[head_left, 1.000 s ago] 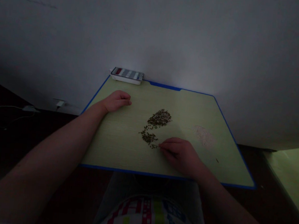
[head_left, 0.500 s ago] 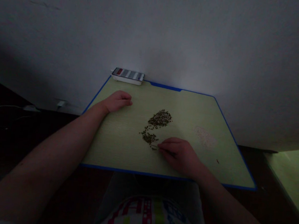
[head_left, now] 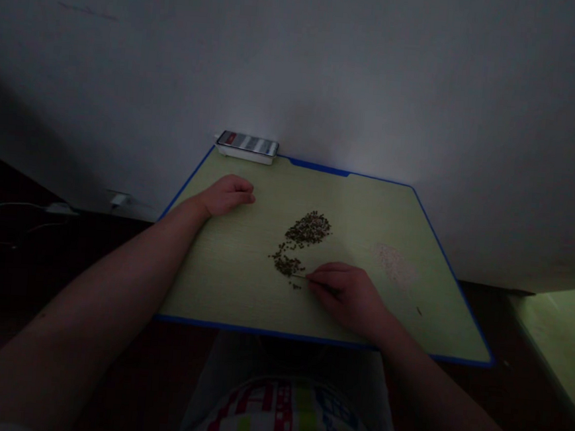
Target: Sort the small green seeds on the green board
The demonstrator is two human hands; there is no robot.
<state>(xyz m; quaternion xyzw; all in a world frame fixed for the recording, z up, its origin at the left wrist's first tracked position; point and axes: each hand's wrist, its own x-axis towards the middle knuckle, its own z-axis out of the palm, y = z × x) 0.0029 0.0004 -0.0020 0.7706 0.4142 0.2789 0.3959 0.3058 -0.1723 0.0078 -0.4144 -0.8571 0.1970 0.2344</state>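
A pile of small dark seeds [head_left: 299, 240] lies in the middle of a pale green table with a blue rim [head_left: 223, 270]. My right hand [head_left: 348, 295] rests on the table just right of the pile's near end, its fingers pinched together around a thin stick-like tool whose tip touches the nearest seeds. My left hand [head_left: 227, 194] lies on the far left of the table with its fingers loosely curled, holding nothing that I can see. A faint patch of pale grains [head_left: 394, 262] lies to the right.
A phone [head_left: 247, 144] on a white base stands at the table's far left corner against the white wall. A second green surface [head_left: 561, 337] shows at the right edge. Cables and a plug [head_left: 115, 198] lie on the dark floor at left.
My right hand has shifted slightly forward, nearer the seeds. The left hand has stayed in place.
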